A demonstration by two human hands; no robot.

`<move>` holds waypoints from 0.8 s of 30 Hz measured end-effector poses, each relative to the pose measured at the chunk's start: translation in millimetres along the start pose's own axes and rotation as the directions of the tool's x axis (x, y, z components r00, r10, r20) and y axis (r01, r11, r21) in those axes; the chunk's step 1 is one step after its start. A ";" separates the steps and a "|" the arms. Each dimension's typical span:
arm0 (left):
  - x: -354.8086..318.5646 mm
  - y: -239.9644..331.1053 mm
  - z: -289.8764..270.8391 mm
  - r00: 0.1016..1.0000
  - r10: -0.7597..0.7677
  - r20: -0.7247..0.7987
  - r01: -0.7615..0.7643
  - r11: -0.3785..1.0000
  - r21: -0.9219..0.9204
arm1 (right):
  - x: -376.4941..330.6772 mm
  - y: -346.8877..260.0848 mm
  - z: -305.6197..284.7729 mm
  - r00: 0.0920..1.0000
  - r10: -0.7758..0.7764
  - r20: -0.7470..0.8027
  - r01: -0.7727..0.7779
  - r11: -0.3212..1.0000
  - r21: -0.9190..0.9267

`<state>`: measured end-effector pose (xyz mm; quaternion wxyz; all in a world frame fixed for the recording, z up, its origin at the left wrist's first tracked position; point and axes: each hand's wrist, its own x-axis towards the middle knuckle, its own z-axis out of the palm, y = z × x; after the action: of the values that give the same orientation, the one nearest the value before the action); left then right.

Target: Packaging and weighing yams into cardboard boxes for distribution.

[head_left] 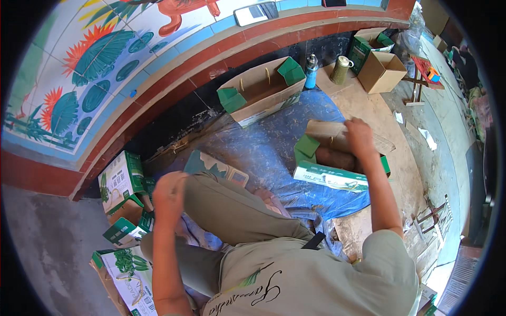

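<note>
Cardboard carton [329, 177] stands open at blue tarpaulin's [255, 150] edge; probably light, stiff, best held by side walls. Right hand [360, 136] curls at its flap [326, 129], left hand [169, 194] near knee [203, 184]; their grip I cannot tell.

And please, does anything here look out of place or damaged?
Yes. White scraps lie loose on the floor near the red-topped stand, looking like dropped litter. The black wall base looks scuffed, with pale patches breaking its dark surface. I see no clear spill.

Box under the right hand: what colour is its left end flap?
The flap is green, head view.
</note>
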<state>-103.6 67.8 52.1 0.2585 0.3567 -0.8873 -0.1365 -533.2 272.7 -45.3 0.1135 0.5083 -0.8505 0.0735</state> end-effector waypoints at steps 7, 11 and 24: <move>-72.5 -92.6 -67.2 0.937 -0.166 -0.306 0.224 0.960 0.166 | 40.8 -161.6 33.0 0.969 -0.245 0.024 0.211 0.878 0.430; -104.8 -113.2 -76.8 0.869 -0.342 -0.358 0.398 0.913 0.095 | 26.8 -214.0 86.8 0.947 -0.249 0.204 0.118 0.858 0.499; -138.4 -140.8 -76.8 0.748 -0.569 -0.341 0.567 0.816 -0.117 | -18.5 -183.1 227.0 0.771 -0.100 0.629 0.142 0.990 -0.016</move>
<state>103.0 61.0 5.7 0.3640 0.6272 -0.6735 -0.1431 -390.2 147.2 -267.2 -0.1551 0.5537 -0.8072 -0.1335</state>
